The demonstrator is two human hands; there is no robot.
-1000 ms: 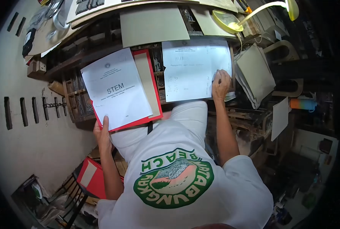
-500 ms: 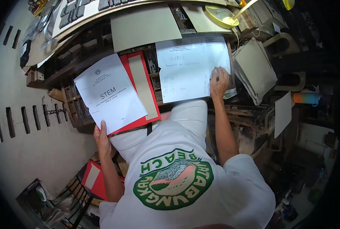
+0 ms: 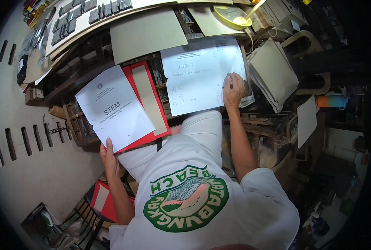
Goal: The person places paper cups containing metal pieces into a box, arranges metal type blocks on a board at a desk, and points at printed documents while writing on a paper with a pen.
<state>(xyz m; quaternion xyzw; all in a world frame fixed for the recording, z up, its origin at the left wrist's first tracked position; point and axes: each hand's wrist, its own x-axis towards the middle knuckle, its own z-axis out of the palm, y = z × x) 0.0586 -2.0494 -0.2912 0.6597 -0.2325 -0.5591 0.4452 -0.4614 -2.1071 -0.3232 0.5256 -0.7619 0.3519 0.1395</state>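
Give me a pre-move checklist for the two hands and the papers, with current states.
1. Left hand holds the red folder at its bottom edge: ok.
2. STEM sheet lies on the folder, title readable: ok.
3. Right hand rests on the HUMSS sheet: ok.
4. Pen in the right hand's grip: a thin dark object shows, but type cannot tell.
5. HUMSS sheet lies flat on the wooden rack: ok.
6. Desk lamp clear of both sheets: ok.
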